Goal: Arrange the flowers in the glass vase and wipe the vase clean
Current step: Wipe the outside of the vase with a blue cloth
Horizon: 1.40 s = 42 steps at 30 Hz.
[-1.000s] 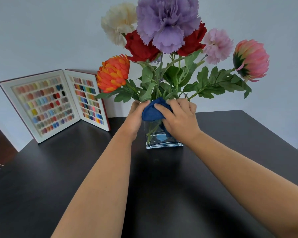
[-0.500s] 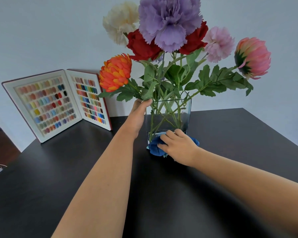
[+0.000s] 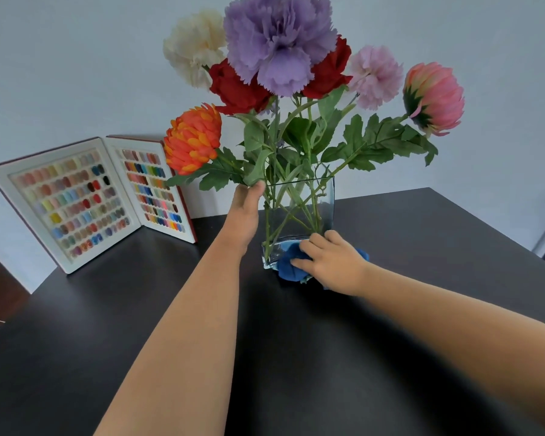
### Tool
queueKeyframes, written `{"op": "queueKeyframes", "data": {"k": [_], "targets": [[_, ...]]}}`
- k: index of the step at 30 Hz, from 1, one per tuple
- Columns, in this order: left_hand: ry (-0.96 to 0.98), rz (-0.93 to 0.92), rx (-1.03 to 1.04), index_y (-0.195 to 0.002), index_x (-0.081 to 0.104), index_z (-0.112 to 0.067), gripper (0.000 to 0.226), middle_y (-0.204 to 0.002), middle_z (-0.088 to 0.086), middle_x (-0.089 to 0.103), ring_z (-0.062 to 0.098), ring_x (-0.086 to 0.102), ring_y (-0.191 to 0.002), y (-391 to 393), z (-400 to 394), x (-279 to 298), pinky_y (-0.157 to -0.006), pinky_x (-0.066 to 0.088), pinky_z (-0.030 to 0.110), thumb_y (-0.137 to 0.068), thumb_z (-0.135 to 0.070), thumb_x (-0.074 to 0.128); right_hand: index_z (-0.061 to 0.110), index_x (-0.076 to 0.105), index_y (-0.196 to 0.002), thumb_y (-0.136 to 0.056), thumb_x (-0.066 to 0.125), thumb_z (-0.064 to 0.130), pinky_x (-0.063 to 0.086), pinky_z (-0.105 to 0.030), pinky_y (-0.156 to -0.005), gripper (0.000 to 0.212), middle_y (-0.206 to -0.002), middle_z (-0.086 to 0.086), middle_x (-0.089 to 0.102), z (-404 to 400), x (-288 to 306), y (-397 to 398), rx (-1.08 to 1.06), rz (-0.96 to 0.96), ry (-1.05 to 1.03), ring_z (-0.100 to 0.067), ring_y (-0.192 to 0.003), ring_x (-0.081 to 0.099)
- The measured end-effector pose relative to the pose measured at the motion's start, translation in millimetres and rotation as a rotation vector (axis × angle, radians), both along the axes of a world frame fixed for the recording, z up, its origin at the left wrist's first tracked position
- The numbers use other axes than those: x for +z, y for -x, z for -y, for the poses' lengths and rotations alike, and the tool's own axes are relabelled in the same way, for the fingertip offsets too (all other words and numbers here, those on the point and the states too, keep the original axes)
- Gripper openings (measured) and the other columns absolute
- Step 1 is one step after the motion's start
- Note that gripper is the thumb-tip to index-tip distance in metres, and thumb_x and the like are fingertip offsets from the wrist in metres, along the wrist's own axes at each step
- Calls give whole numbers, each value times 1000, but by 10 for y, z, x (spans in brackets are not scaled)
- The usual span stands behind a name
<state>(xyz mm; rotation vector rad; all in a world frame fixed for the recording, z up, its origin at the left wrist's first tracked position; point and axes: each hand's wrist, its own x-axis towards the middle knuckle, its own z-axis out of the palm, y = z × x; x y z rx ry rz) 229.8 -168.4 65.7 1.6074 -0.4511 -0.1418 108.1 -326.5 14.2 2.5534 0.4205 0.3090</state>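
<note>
Head view shows my left hand (image 3: 247,204) gripping the upper left corner of the glass vase (image 3: 299,215), thumb up by the rim, the other fingers hidden behind the glass so I cannot tell how far they wrap. My right hand (image 3: 328,262) presses a bunched blue cloth (image 3: 288,267) against the foot of the vase's near face, fingers curled over the cloth. The vase stands upright on the black table (image 3: 296,357), well back from the near edge, with the flowers (image 3: 280,48) already in it: a purple carnation in front, red, cream and pink blooms behind, an orange one (image 3: 194,138) drooping to the left and a pink dahlia (image 3: 434,97) leaning far out to the right.

The risk I judge greatest is tipping. The bouquet is tall and top-heavy, and the dahlia's weight hangs right of the vase. If I push the cloth hard at the base while my left hand slackens, the vase could slide or rock. A sideways swipe could also jolt the stems and spoil the arrangement. The glass is smooth, so my left grip may slip. The open nail-colour sample book (image 3: 85,199) stands propped just to the left, and a toppling vase or a swinging elbow could knock it flat.
</note>
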Motion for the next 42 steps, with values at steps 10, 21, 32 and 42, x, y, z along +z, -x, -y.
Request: {"op": "queueKeyframes", "data": {"k": [10,21,32,42], "targets": [[-80,141,66,-128,39,-30,37,-126,-12,46,7,40,-116,-100,36,23,-95,25,27,-98,-51,38,26,65,-113,-63,74,27,40,-40,-85,51,-113,-5,56,-28,19,27,-77,39,-91,-28,-104,52],[-57,135,60,-120,36,-40,59,-130,-13,46,10,41,-124,-173,69,1,-98,25,29,-74,-78,37,35,72,-96,-63,74,31,45,-31,-73,33,-95,4,64,-26,-106,-52,29,137,-90,-19,-85,60],[-61,187,25,-135,32,-35,60,-131,-22,40,2,36,-124,-220,35,-6,-100,22,22,-84,-66,38,36,71,-99,-62,74,28,45,-32,-74,38,-97,3,62,-10,-52,-100,41,153,-122,-21,-89,59],[-65,170,11,-147,23,-33,71,-138,-23,33,-2,30,-127,-201,31,7,-101,19,22,-85,-64,37,31,74,-98,-60,75,19,42,-36,-72,40,-85,-4,63,361,548,-54,19,418,-224,-29,-79,60]]}}
